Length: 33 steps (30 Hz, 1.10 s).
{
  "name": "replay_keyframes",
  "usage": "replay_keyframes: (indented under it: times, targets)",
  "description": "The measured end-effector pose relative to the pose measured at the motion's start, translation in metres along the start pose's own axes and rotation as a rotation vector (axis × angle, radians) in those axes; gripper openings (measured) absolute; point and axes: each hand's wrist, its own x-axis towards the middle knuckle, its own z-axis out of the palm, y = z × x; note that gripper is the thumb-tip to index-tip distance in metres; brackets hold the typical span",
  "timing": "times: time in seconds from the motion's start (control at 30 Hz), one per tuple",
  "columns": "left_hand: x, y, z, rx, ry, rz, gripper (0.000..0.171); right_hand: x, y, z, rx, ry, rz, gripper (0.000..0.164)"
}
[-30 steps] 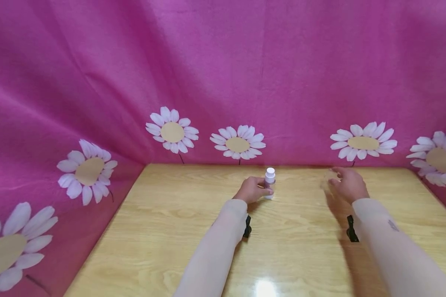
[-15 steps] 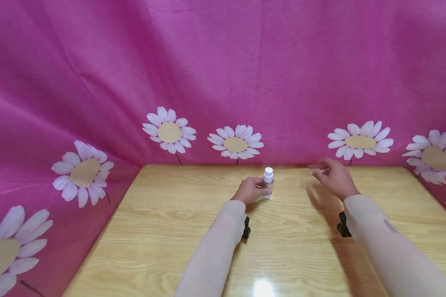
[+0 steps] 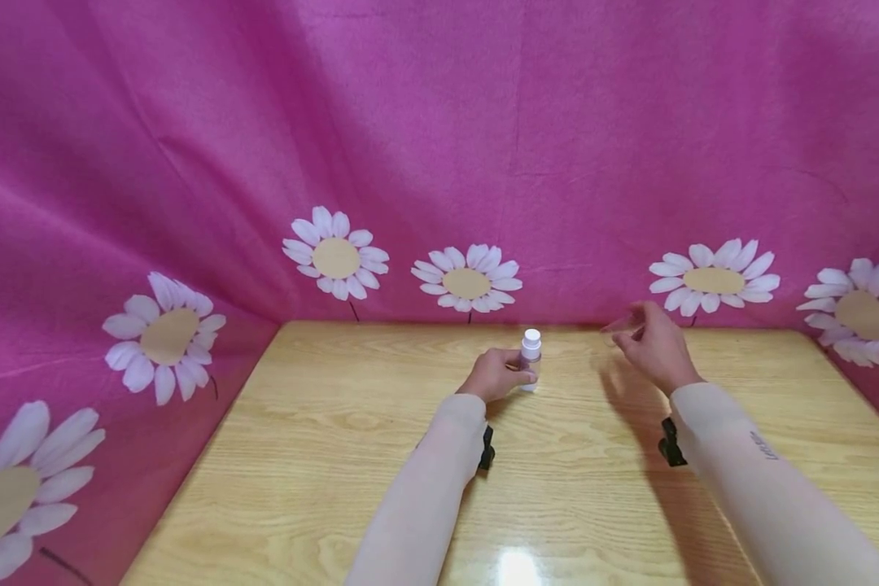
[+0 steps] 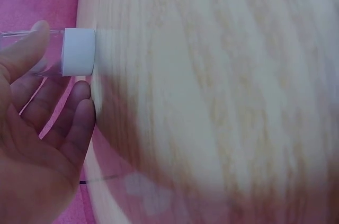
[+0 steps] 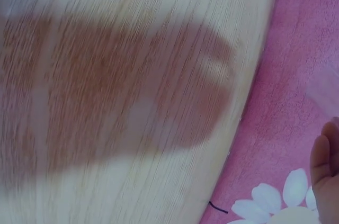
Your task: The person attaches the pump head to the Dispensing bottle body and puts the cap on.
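Note:
In the head view a small bottle (image 3: 531, 350), white at the top with a clear-looking body, stands upright near the table's back edge. My left hand (image 3: 496, 375) grips its side between thumb and fingers. The left wrist view shows the clear body and a white base (image 4: 79, 52) touching the wood. To the right, my right hand (image 3: 659, 343) is raised above the table and pinches a small clear cap-like piece (image 3: 617, 327), faint against the background. Only some fingers (image 5: 320, 158) of that hand enter the right wrist view, below a blurred translucent patch.
A wood-grain table (image 3: 322, 456) lies under both hands. Behind it and along its sides hangs a pink cloth (image 3: 410, 146) printed with white daisies. Dark wrist mounts (image 3: 671, 442) sit under the forearms, and my right arm casts a shadow on the wood.
My right hand has moved left and slightly up with the clear piece, mostly in the first half second. The left hand and the bottle have stayed in place.

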Motion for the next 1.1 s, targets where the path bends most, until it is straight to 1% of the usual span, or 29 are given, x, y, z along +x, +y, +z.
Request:
replay_keyframes:
  times: [0.2, 0.4, 0.53, 0.63, 0.87, 1.1]
  targets:
    - [-0.003, -0.003, -0.002, 0.029, -0.004, 0.003, 0.03, -0.004, -0.004, 0.009, 0.015, 0.02, -0.039, 0.037]
    - [-0.002, -0.006, -0.003, 0.032, -0.008, -0.005, 0.032, -0.004, -0.01, 0.014, 0.053, 0.015, -0.067, 0.035]
    - [0.0, -0.006, -0.003, 0.034, -0.008, -0.01, 0.035, -0.001, -0.013, 0.014, 0.061, 0.022, -0.088, 0.035]
    - [0.001, -0.005, -0.003, 0.037, -0.01, -0.007, 0.033, 0.001, -0.015, 0.012, 0.069, 0.024, -0.097, 0.037]
    - [0.0, -0.001, -0.001, 0.028, -0.019, -0.02, 0.031, 0.0, -0.023, 0.011, 0.097, 0.004, -0.09, 0.042]
    - [0.001, 0.002, -0.001, 0.042, -0.025, -0.02, 0.03, 0.003, -0.038, 0.009, 0.116, -0.003, -0.113, 0.033]
